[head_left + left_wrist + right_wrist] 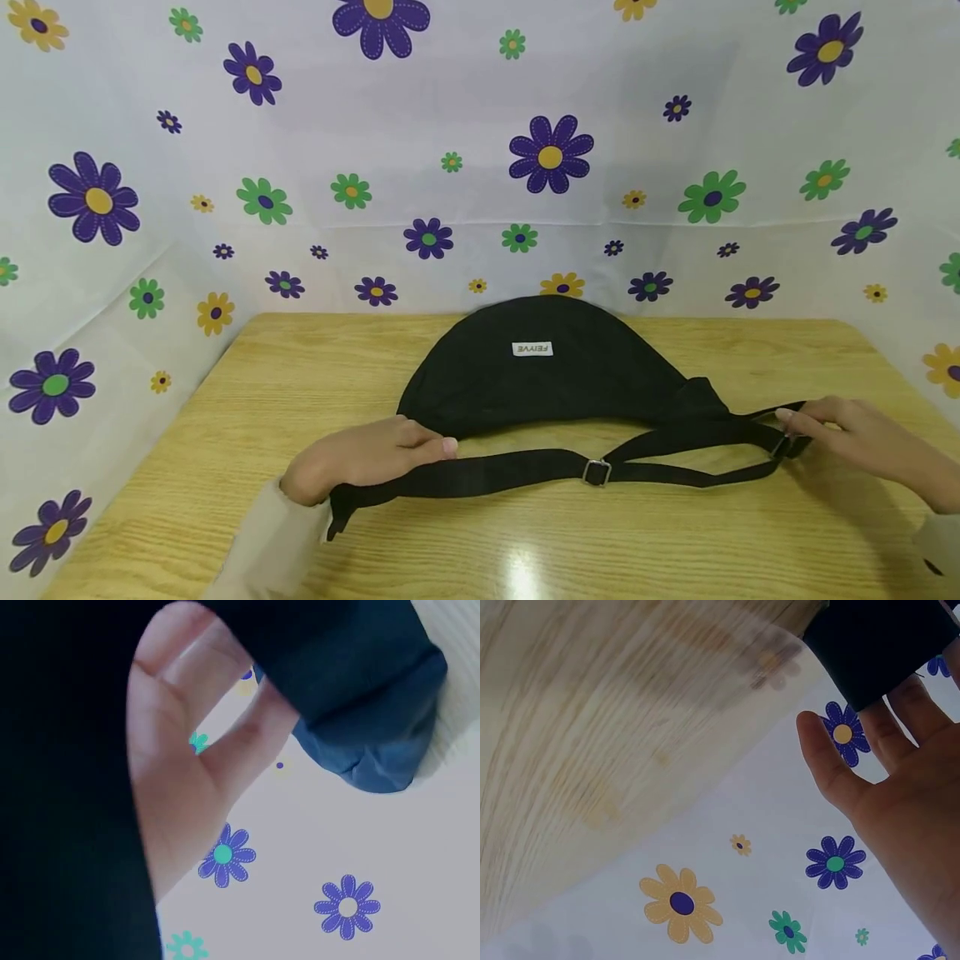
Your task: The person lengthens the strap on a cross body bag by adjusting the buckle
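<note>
A black sling bag (480, 375), half-moon shaped with a small white label (532, 349) that reads upside down, lies at the back of the table. Its black strap (502, 473) runs in front of it, stretched between both hands and fitted with a metal slider buckle (597, 472). At the bag's left corner, my left hand (367, 454) grips the strap, thumb pointing right; in the left wrist view the dark webbing hides part of that hand (187, 757). My right hand (855, 437) pinches the strap's looped right end beside a second buckle (782, 447). Its fingertips are partly behind the webbing in the right wrist view.
A light wood-grain table (300, 375) carries the bag. White cloth (450, 108) with purple, green and yellow flowers hangs behind the table and along its sides. The strap's loose end (339, 517) hangs by the left wrist.
</note>
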